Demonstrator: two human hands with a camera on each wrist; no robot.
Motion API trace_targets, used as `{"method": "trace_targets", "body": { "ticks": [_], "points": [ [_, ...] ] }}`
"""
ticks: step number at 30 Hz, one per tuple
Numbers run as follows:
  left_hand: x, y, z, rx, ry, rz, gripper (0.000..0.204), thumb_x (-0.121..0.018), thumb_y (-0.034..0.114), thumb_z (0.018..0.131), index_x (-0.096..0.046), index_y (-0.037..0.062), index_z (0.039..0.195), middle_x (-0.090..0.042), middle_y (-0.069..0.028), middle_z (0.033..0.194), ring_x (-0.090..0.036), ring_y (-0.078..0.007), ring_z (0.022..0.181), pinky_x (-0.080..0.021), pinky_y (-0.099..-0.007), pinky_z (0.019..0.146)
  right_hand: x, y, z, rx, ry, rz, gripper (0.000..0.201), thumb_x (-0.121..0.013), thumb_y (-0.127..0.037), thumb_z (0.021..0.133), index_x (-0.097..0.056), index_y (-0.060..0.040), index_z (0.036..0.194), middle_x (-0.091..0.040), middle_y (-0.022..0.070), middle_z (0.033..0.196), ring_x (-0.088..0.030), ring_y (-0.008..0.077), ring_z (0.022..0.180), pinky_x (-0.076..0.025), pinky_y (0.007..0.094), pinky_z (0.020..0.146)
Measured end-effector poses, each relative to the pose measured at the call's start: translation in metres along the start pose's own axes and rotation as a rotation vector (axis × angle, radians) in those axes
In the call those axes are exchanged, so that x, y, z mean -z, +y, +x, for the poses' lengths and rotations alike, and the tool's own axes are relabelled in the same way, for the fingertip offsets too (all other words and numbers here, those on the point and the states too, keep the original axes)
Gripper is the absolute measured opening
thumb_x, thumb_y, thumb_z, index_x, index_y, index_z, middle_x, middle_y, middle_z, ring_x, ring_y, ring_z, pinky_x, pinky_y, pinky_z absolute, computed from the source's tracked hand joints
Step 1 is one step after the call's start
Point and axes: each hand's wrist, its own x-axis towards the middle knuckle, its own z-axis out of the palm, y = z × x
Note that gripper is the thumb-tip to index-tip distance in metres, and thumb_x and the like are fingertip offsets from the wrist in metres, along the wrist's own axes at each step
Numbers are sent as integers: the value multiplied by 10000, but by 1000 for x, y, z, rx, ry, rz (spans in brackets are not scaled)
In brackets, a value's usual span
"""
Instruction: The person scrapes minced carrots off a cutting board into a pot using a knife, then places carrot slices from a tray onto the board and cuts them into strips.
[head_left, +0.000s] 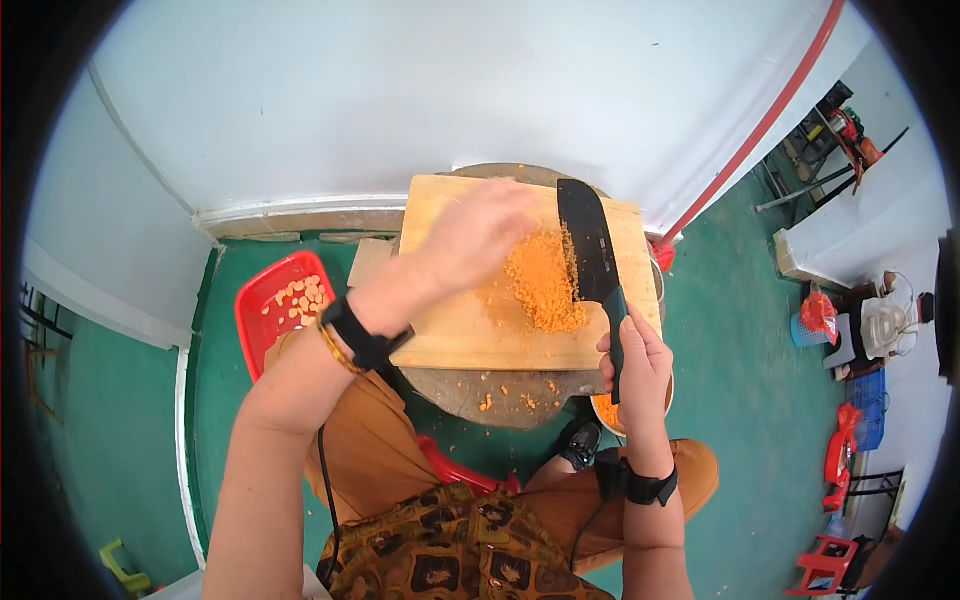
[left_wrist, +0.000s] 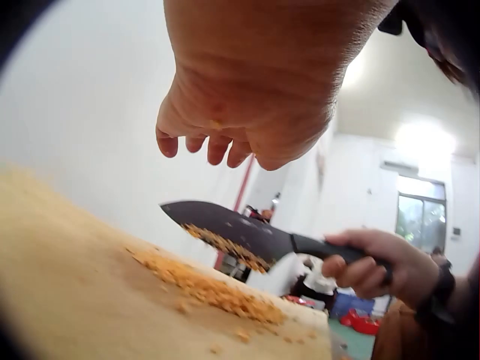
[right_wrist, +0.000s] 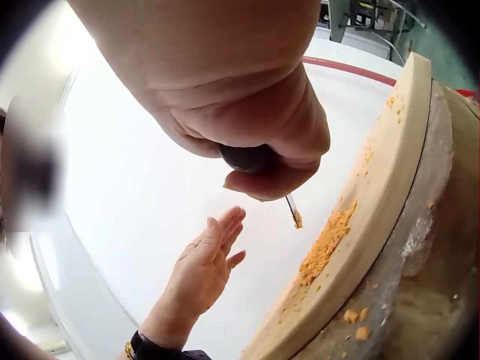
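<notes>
My right hand [head_left: 640, 365] grips the black handle of a kitchen knife with a broad black blade [head_left: 588, 235]. In the left wrist view the blade [left_wrist: 240, 227] is raised over the cutting board [left_wrist: 67, 262], with orange crumbs stuck along its lower side. Beside the blade, a pile of finely chopped orange bits [head_left: 543, 280], carrot-like, lies on the wooden board [head_left: 450, 335]. My left hand [head_left: 475, 235] hovers over the board left of the knife, holding nothing. Its fingers look extended in the right wrist view, where the left hand [right_wrist: 199, 274] shows apart from the knife.
The board lies on a round wooden block [head_left: 450, 395] sprinkled with orange crumbs. A red basin [head_left: 255, 300] with pale orange slices stands on the floor at left. Below the board's right corner is a bowl of orange bits [head_left: 607, 412]. A white wall [head_left: 380, 100] rises behind.
</notes>
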Motion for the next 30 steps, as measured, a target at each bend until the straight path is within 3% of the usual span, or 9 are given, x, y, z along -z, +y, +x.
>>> {"method": "trace_targets", "body": {
  "ticks": [1,3,7,13,22,25,30],
  "points": [
    [-7,20,-4,-81,-42,39,407,-546,261,924,-532,24,1255,-493,-187,1322,-443,-360,1237,-375,-419,1017,0,0,-1,-30,15,58,374,-473,-192,975,-501,-35,1313,-559,13,730,-439,48,469,-344,196,374],
    [-20,52,-12,-210,-209,183,521,-470,354,953,-422,26,1355,-376,-163,1431,-320,-357,1342,-306,-469,1071,-1,-2,-2,-92,37,172,368,-470,-201,974,-506,-35,1301,-568,25,737,-447,54,467,-351,201,369],
    [-32,86,-29,-252,-432,181,633,-329,463,978,-272,32,1437,-213,-154,1519,-177,-330,1412,-210,-546,1093,4,-6,-7,-154,-29,281,374,-469,-211,972,-492,-35,1301,-570,40,742,-453,71,462,-353,205,367],
    [-40,76,-28,-198,-408,218,672,-265,509,978,-251,26,1445,-210,-152,1523,-177,-339,1412,-158,-532,1109,15,-18,-18,-208,-61,397,380,-468,-210,970,-466,-31,1306,-565,50,741,-456,87,464,-349,209,364],
    [-44,65,-17,-47,-358,190,693,-205,538,973,-249,37,1448,-195,-139,1533,-147,-360,1417,-169,-580,1087,30,-25,-31,-215,-107,384,354,-477,-211,967,-489,-29,1271,-564,53,737,-455,88,465,-346,207,365],
    [-50,58,-18,-8,-312,210,686,-245,530,972,-286,13,1421,-249,-176,1504,-173,-360,1408,-189,-572,1088,34,-21,-35,-212,-104,381,345,-480,-213,967,-500,-27,1257,-566,50,738,-454,84,464,-347,207,365],
    [-49,59,-10,313,-318,87,716,-224,540,968,-256,-9,1427,-223,-204,1506,-160,-347,1414,-160,-556,1105,38,-21,-39,-193,-79,355,346,-477,-217,969,-497,-24,1255,-569,52,739,-456,81,469,-349,207,365]
  ]
}}
